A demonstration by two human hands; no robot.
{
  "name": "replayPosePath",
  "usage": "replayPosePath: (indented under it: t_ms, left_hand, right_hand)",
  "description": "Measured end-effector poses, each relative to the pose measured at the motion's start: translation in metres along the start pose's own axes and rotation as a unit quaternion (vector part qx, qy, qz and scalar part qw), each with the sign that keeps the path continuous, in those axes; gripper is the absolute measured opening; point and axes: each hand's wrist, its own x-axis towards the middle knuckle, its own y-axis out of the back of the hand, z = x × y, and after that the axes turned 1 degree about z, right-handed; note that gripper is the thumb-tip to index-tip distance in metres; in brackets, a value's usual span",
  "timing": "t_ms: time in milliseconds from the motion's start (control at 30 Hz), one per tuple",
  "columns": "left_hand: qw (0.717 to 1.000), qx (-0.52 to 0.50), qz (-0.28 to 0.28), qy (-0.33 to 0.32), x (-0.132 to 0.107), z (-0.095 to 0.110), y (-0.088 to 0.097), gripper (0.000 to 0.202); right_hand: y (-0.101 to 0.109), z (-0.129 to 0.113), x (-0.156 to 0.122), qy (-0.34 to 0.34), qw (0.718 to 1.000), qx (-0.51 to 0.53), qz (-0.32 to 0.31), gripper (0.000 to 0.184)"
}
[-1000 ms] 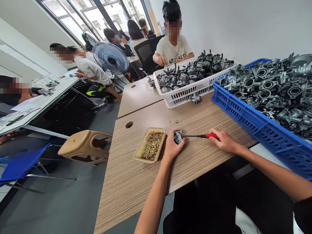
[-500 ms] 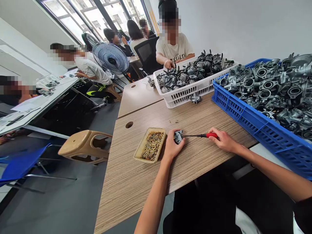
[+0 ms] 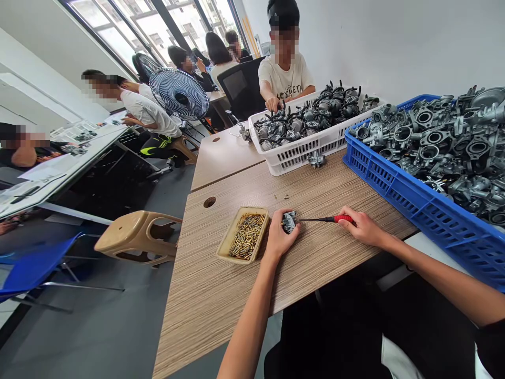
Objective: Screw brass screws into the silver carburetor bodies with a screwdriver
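Screwdriver [image 3: 330, 219], one; handheld casting [image 3: 289, 223], one

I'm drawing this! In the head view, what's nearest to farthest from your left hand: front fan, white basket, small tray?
1. Small tray, just left of the left hand.
2. White basket, farther up the table.
3. Front fan, beyond, upper left.

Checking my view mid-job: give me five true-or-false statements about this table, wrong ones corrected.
1. The right hand holds a red-handled screwdriver. True.
2. The left hand is inside the tan tray. False: it holds a grey metal part.
3. The tan tray holds small brass-coloured pieces. True.
4. The blue basket is left of the white basket. False: it is on the right.
5. Two small pieces lie on the table beyond the left hand. True.
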Motion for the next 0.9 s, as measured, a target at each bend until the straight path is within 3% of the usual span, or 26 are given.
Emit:
replayPosePath:
  t_ms: [300,900]
  left_hand:
    - [1.0,0.001,-0.001,-0.002,-0.0003,-0.001,-0.0002,0.037]
    - [1.0,0.001,0.002,-0.003,-0.0005,-0.0014,-0.0004,0.037]
  right_hand:
    - [-0.0004,0.0049,-0.0021,0.013,1.0,-0.02,-0.02,0.021]
    - [-0.0013,0.004,0.0001,0.002,1.0,-0.007,0.01,0.018]
